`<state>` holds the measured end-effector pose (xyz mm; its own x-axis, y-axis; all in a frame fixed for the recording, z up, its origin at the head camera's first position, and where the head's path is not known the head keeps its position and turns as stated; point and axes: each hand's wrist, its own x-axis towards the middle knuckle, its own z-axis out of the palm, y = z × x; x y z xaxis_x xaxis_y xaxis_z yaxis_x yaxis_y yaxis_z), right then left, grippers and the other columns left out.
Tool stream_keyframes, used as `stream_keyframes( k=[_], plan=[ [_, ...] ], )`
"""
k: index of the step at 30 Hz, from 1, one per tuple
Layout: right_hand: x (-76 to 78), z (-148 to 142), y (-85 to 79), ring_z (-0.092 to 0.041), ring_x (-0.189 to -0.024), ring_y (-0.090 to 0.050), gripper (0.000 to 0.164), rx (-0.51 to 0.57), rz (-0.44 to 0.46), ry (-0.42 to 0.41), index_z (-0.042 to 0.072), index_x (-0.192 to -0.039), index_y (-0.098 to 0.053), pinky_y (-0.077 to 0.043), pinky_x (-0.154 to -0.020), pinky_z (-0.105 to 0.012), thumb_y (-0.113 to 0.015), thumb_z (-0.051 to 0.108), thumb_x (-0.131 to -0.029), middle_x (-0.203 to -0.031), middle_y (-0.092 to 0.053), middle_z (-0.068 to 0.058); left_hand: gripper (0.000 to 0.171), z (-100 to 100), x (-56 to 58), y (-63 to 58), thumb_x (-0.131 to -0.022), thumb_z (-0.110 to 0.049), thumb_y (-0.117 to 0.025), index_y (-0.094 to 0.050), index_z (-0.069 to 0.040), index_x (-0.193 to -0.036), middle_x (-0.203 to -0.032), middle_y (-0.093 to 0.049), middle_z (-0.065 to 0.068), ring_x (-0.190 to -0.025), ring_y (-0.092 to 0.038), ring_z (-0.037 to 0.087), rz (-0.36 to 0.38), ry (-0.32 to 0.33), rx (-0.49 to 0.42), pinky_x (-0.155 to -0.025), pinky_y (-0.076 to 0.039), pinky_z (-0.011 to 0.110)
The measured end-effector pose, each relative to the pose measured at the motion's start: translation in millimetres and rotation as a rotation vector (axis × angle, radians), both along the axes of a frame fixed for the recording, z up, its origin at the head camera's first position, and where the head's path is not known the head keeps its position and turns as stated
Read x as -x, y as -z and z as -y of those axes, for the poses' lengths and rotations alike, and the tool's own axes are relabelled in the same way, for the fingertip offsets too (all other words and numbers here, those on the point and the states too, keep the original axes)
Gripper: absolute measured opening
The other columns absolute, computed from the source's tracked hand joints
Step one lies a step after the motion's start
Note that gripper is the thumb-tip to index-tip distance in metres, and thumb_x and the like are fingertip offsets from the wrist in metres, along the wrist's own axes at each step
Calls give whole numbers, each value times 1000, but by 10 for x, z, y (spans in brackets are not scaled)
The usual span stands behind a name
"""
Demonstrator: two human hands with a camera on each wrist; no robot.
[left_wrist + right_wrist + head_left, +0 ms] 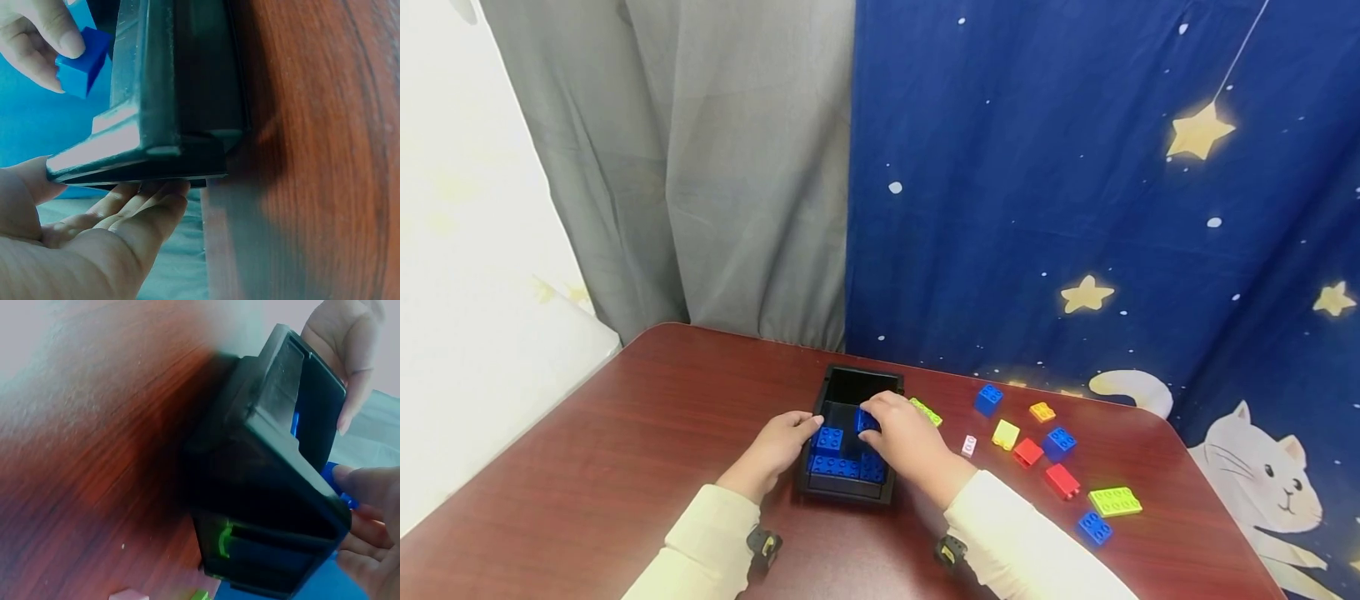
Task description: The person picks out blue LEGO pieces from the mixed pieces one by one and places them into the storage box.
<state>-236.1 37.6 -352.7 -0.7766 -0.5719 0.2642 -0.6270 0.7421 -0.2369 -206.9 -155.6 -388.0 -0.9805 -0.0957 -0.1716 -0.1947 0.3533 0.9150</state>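
Note:
A black box [846,492] stands on the table with several blue building bricks [835,467] lying at its near end. My left hand [778,450] grips the box's left side; in the left wrist view its thumb is at the rim and its fingers lie against the outer wall. My right hand [910,433] pinches a small blue building brick [84,62] between thumb and fingers, over the right side of the box. From above, the fingers partly cover this brick. A shorter blue brick [830,439] sits by the left inner wall.
Right of the box lie loose bricks on the table [700,400]: blue bricks [988,400], red bricks [1028,452], a yellow brick [1005,434], an orange brick [1042,412], a pink brick [969,446] and green bricks [1115,501]. Curtains [760,167] hang behind the table.

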Motion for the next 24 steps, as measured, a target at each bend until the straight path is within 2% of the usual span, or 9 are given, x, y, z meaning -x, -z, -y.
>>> stream_keyframes(
  k=[13, 24],
  plan=[
    [16, 123, 48, -22, -101, -66, 38, -81, 81, 7, 4, -117, -68, -55, -87, -34, -74, 24, -86, -110, -67, -10, 48, -8, 0, 4, -102, -30, -46, -49, 8, -133, -132, -52, 28, -124, -47, 43, 3, -1, -17, -103, -37, 60],
    [59, 239, 119, -19, -96, -67, 37, -188, 69, 19, 6, -115, -70, -56, -84, -32, -74, 27, -85, -106, -69, -7, 48, -7, 4, 7, -102, -29, -46, -50, 8, -132, -132, -52, 28, -124, -47, 43, 1, -6, -23, -104, -38, 59]
  ],
)
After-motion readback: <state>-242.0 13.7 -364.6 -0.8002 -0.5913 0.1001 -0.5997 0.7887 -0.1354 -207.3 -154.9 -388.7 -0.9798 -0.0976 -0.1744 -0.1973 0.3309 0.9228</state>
